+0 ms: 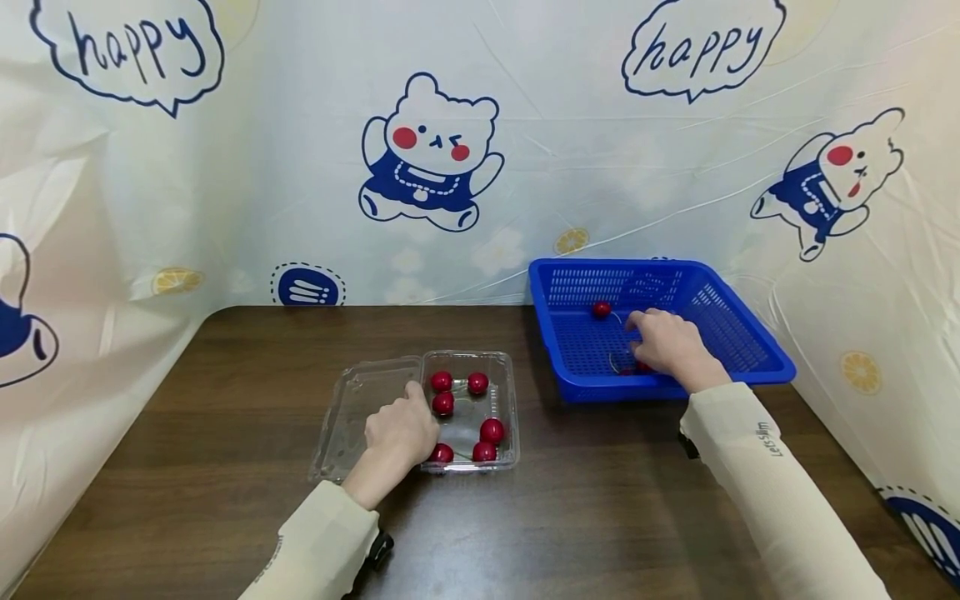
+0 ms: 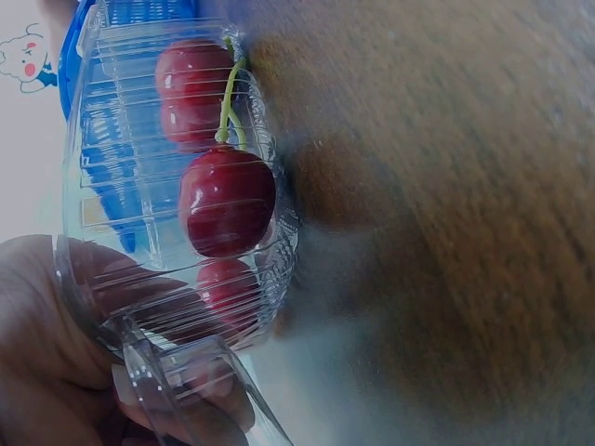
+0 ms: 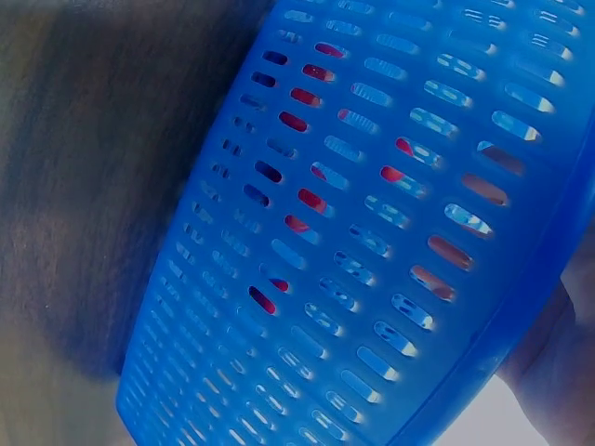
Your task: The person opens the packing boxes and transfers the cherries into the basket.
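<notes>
A clear plastic clamshell box (image 1: 513, 417) lies with its lid (image 1: 348, 412) folded out to the left. Several dark red cherries (image 1: 492, 431) sit in its tray, some with green stems. My left hand (image 1: 401, 427) grips the tray's left side by the hinge; the left wrist view shows curled fingers (image 2: 200, 395) behind the plastic there. Reaching over the near rim of a blue basket (image 1: 600, 388), my right hand (image 1: 670, 342) has thumb and forefinger apart, nothing visible between them. One cherry (image 1: 602, 309) lies farther back in the basket; others near the right hand are partly hidden.
Both containers stand on a dark brown wooden table (image 1: 247, 433), the basket to the box's right, near the back edge. Behind and on both sides hangs a pale cloth (image 1: 315, 150) printed with bears. The basket's perforated wall (image 3: 353, 251) fills most of the right wrist view.
</notes>
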Available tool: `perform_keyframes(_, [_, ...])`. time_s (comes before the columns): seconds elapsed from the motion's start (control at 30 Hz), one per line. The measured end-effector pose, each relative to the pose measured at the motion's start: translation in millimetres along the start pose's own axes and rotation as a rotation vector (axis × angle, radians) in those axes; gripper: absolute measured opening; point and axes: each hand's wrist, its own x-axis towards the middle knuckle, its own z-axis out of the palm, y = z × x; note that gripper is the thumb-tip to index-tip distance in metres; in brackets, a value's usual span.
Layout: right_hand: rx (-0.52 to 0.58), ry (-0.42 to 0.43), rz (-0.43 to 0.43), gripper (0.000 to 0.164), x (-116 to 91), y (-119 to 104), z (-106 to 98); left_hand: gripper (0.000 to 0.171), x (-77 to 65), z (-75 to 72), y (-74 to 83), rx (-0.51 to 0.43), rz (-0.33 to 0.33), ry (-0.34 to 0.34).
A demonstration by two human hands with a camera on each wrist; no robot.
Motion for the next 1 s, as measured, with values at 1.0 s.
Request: perform_keyframes(1.0, [0.027,0.078,-0.054,0.033,6,-23,-19,0.026,-1.1,-1.3,0.1,0.009,0.008,-0.004])
